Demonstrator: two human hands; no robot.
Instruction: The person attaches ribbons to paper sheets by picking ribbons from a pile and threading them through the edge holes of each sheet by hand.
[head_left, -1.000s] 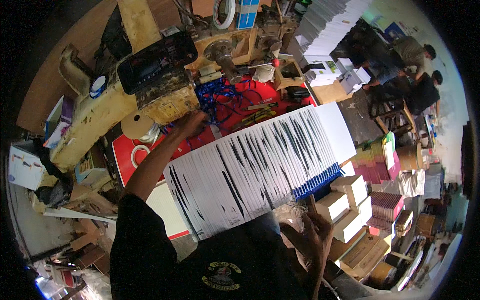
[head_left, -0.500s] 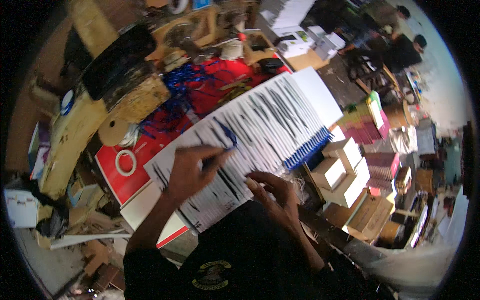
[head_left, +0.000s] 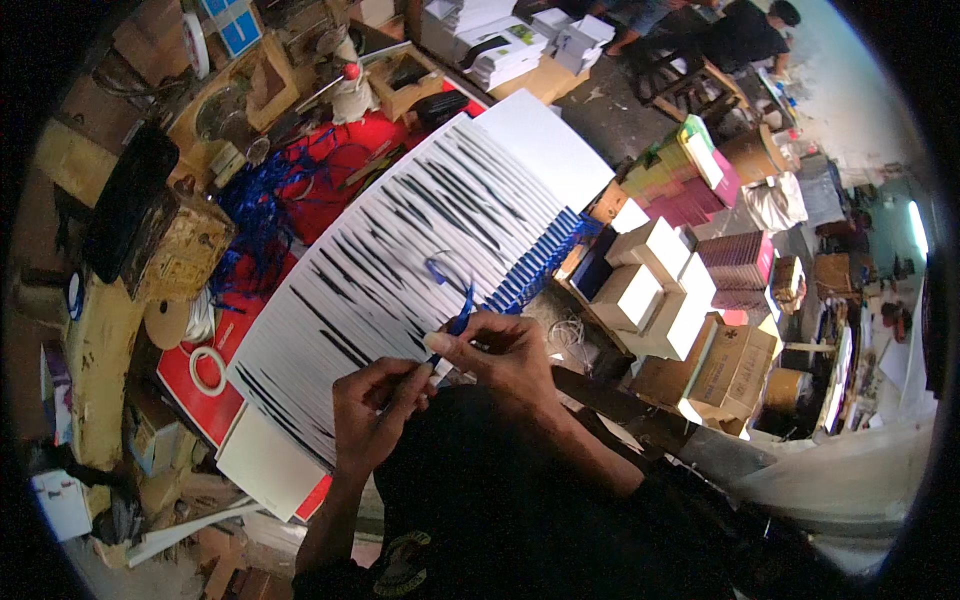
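Note:
A long row of thin white book blocks or stacked sheets (head_left: 300, 330) lies slantwise before me, dark gaps showing between many of them. Along its right edge runs a line of short blue ribbon ends (head_left: 530, 262). My right hand (head_left: 505, 355) pinches a narrow blue ribbon (head_left: 464, 316) between thumb and finger, its loose end curling up over the white stack. Close beside it, my left hand (head_left: 378, 402) is closed, thumb and fingertips on the lower part of the same ribbon. Both hands are at the stack's near edge.
Tangled blue ribbon (head_left: 255, 205) lies on the red board (head_left: 230, 385) beyond the stack, with a white tape roll (head_left: 208, 371) at left. White boxes (head_left: 640, 300) and a cardboard carton (head_left: 735, 370) stand at right. A person (head_left: 745, 35) sits far back.
My left hand has come down and back from over the stack to meet my right hand, bringing the ribbon. My right hand now pinches the ribbon too. The view has shifted.

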